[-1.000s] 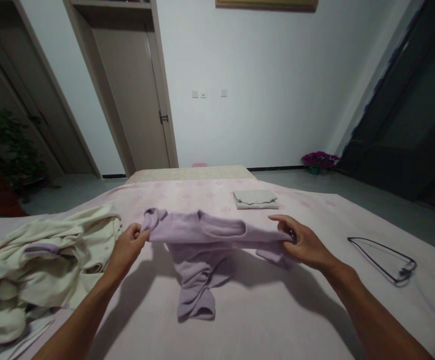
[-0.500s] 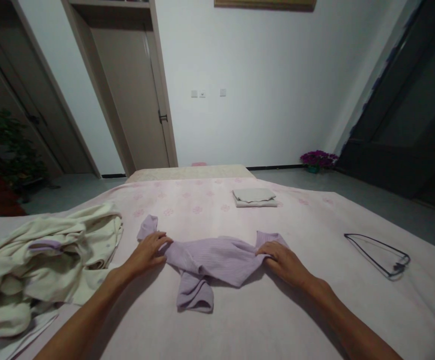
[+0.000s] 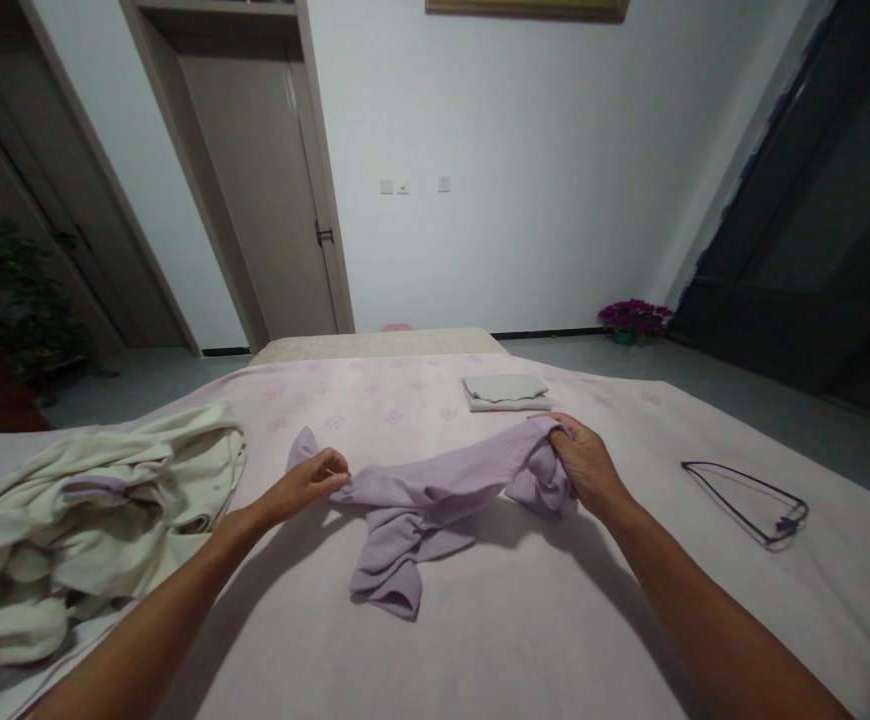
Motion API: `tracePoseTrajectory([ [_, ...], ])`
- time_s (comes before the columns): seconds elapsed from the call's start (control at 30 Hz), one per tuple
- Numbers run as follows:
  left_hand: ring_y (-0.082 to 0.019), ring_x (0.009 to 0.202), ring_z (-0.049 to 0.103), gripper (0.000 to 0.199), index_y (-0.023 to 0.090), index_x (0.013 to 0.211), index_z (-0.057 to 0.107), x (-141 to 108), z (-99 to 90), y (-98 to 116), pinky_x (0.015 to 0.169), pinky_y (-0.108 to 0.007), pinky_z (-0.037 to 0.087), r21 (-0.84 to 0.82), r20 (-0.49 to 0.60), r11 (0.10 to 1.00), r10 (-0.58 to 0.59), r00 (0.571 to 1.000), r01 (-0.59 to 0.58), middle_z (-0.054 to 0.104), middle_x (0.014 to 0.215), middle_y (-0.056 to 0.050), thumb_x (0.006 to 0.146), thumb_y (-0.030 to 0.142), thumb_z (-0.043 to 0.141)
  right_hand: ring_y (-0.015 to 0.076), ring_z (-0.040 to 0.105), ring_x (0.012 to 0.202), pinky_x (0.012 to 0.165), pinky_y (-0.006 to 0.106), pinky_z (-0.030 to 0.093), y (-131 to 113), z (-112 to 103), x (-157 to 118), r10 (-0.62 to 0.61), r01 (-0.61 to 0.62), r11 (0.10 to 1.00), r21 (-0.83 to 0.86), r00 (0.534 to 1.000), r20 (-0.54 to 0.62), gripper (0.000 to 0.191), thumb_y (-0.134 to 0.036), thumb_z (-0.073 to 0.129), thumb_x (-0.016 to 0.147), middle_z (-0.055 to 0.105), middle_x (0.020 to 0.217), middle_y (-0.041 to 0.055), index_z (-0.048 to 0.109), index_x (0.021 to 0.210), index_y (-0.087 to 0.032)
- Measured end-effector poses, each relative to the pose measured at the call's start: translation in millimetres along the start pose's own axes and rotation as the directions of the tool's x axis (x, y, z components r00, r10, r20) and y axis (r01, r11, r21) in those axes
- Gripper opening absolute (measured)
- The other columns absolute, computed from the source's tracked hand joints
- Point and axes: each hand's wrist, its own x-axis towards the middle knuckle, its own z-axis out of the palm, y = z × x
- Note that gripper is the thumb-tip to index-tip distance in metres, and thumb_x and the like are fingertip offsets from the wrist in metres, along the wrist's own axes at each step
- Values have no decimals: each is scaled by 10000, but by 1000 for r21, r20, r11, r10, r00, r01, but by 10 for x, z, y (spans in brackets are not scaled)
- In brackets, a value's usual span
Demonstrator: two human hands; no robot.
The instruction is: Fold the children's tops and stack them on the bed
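Note:
A small lilac ribbed garment [image 3: 435, 490] stretches between my two hands above the pink-white bedspread [image 3: 480, 650]. My left hand [image 3: 316, 480] pinches its left part, with a lilac end sticking up just beyond the fingers. At the other side my right hand [image 3: 581, 455] grips the edge, lifted off the cloth, and a bunched part hangs beneath it. One sleeve-like piece droops toward me and rests on the bedspread.
A heap of cream clothes [image 3: 142, 490] lies at the left. Beyond my right hand sits a folded grey cloth [image 3: 506, 390]. A black wire hanger-like frame [image 3: 750, 500] lies at the right.
My right hand has risen and moved slightly right and away, lifting the garment's right side off the bedspread. My left hand has closed into a pinch and shifted slightly.

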Motion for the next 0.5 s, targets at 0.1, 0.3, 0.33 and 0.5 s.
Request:
tracePoseTrajectory([
  [0.1,-227,993,635,468,199,1207,605,95,147,-20,873,-331,480,51,56,998,25,998,-28,669,1179,-87,870,524,587,226,664,813,678,287,510,29,21,21,2,-2,999,-48,1000,1,355,-453,626,760,738,856,30,716,978,-188],
  [0.3,-184,751,549,282,180,816,644,169,288,11,712,-283,420,345,71,932,90,993,-109,597,782,-7,817,462,638,221,651,852,709,286,495,246,-179,108,-44,37,972,-231,999,-23,387,-437,566,783,733,898,34,721,1027,-178],
  [0.33,-178,735,531,278,180,774,615,164,277,27,695,-277,409,343,22,934,101,995,-102,569,757,1,819,454,633,217,648,863,723,284,491,283,-226,118,-60,52,959,-279,998,-19,376,-428,558,789,732,919,30,724,1026,-187],
  [0.5,-151,735,525,270,178,821,557,53,56,214,662,-241,411,-43,-192,993,96,977,-106,549,774,15,815,432,651,196,639,751,627,258,476,252,-335,74,0,2,968,-249,1000,7,390,-464,564,810,729,870,20,709,1050,-194],
])
